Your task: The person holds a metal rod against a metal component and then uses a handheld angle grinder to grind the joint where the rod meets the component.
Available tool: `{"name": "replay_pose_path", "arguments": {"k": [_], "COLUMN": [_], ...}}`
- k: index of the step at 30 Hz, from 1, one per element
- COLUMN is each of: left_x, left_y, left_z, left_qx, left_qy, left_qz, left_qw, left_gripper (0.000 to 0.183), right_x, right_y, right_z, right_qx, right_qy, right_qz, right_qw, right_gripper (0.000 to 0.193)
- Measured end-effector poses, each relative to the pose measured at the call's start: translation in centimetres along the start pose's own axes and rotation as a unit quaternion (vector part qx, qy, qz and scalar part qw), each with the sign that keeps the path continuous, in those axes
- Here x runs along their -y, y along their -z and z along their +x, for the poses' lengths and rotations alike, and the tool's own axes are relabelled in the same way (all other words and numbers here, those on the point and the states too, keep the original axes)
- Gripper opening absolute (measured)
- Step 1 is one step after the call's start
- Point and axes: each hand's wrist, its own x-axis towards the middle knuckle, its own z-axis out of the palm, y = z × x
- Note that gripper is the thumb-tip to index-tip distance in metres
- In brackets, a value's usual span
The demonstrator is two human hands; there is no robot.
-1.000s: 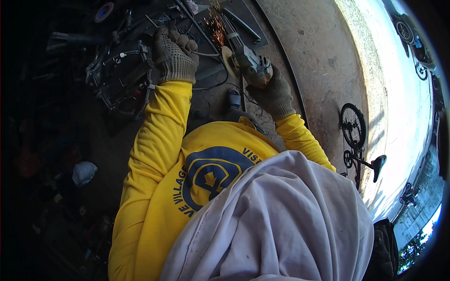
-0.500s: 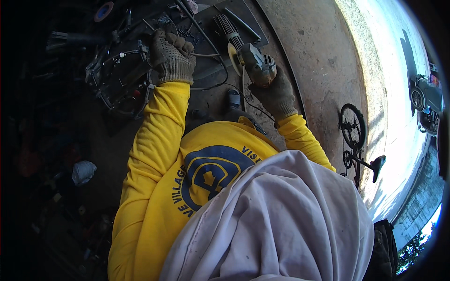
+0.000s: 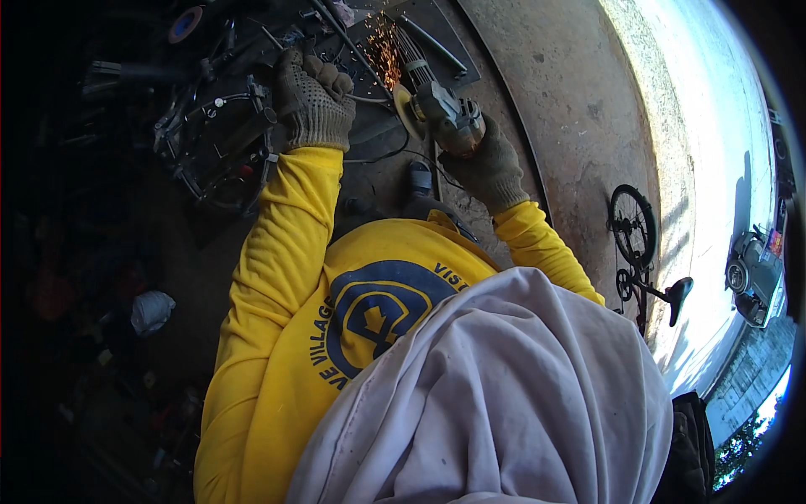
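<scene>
My right hand (image 3: 494,168), in a knitted work glove, is wrapped round the body of a grey angle grinder (image 3: 451,116). The grinder's pale disc (image 3: 408,111) touches, or nearly touches, the end of a thin metal rod (image 3: 369,100). Orange sparks (image 3: 383,57) spray from there toward the far side. Closed round the rod's other end is my left hand (image 3: 316,102), in a dotted work glove with the fingers curled in. Exactly how the fingers grip it is hidden by the glove.
Beyond the grinder, a tied bundle of thin rods (image 3: 410,49) and a metal tube (image 3: 435,44) lie on a dark plate (image 3: 460,65). Metal frame parts (image 3: 186,175) crowd the left. A cable (image 3: 374,158) runs below my hands. A bicycle (image 3: 632,227) is at right.
The grinder has shifted slightly left and down, its disc now at the rod, and sparks have appeared. My left hand has hardly moved. Outside, a vehicle has moved down the picture.
</scene>
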Motion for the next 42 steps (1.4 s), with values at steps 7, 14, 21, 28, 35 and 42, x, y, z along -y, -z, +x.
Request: {"name": "replay_pose_path", "arguments": {"k": [7,14,21,28,35,42], "left_x": [-0.5,0.0,0.5,-0.2,-0.1,0.3], "left_y": [1.8,2.6,2.3,1.3,3.2,2.6], "left_z": [1.3,1.4,1.3,0.6,1.8,1.5], "left_qx": [0.004,0.001,0.058,-0.003,0.019,0.066], "left_qy": [0.002,-0.008,0.009,0.004,0.014,0.017], "left_qz": [-0.021,-0.049,-0.041,-0.040,-0.074,-0.077], "left_qw": [1.000,0.999,0.997,0.999,0.997,0.995], "left_gripper": [0.048,0.035,0.038,0.049,0.049,0.038], "right_x": [-0.8,0.9,0.1,0.1,0.3,0.1], "right_y": [-0.7,0.2,0.0,-0.2,0.3,-0.1], "right_z": [-0.1,-0.5,-0.2,-0.2,-0.6,-0.2], "right_qx": [0.004,0.005,0.010,0.012,0.011,0.005], "right_qy": [-0.035,-0.047,-0.021,-0.025,-0.055,-0.034], "right_qz": [-0.013,0.000,-0.002,-0.008,0.031,0.020], "right_qw": [0.999,0.999,1.000,1.000,0.998,0.999], "right_gripper": [0.084,0.084,0.081,0.080,0.083,0.082]}}
